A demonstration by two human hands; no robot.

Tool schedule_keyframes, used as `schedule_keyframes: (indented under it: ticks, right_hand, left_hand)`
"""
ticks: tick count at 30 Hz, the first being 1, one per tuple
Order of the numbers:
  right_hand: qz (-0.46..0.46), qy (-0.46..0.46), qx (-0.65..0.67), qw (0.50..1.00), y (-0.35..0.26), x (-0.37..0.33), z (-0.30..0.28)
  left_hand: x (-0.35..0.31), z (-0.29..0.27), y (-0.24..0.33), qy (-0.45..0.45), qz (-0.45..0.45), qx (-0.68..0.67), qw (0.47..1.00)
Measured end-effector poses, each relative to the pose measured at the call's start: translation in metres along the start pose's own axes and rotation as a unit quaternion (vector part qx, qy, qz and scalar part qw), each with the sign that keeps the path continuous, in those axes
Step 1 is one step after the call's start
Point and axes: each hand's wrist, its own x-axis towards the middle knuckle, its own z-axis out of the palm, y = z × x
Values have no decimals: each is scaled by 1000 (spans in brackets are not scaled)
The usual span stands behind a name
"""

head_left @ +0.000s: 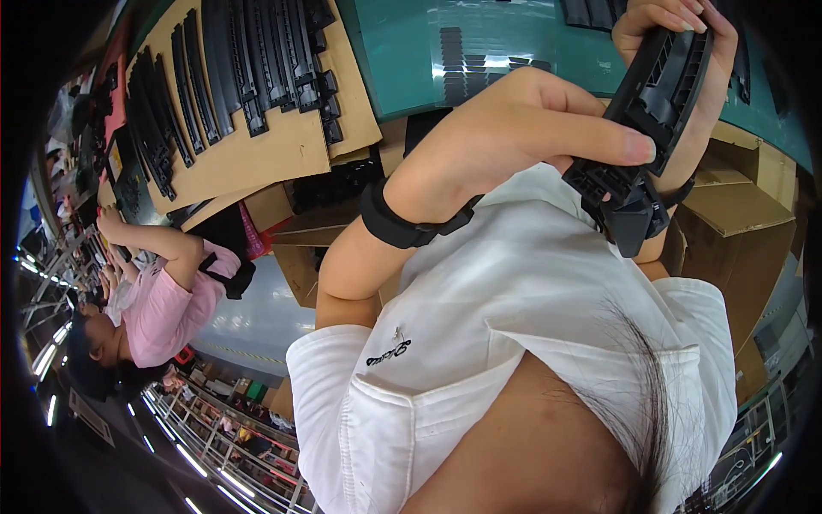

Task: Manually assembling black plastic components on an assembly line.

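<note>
A long black plastic part [676, 73] with a ribbed channel is held tilted between my two hands, in front of my white shirt. My left hand [548, 124] is closed round its lower end, the thumb pressed along its side. A blocky black plastic piece [629, 214] sits at that same end; whether it is joined to the long part I cannot tell. At the far upper end my right hand [723, 43] grips the part with curled fingers, its palm partly hidden behind it. Black bands circle both wrists.
A cardboard sheet [282, 154] at the left bears several long black plastic strips [248, 64]. Small dark flat pieces [462, 64] lie on the green tabletop [385, 51]. Open cardboard boxes [736, 206] stand at the right. A person in pink [171, 304] works at the left.
</note>
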Motion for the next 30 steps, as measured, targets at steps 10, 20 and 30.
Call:
schedule_keyframes:
  ticks: [10,20,30]
  right_hand:
    - [-4,-56,-18,998,-15,5,-7]
    - [-64,16,-82,994,4,-3,11]
    - [-237,83,-210,945,-36,14,-13]
  left_hand:
    - [10,-2,4,4,-18,43,999]
    - [22,-25,-7,-51,30,-11,998]
    - [77,-39,-65,375,332,599,625]
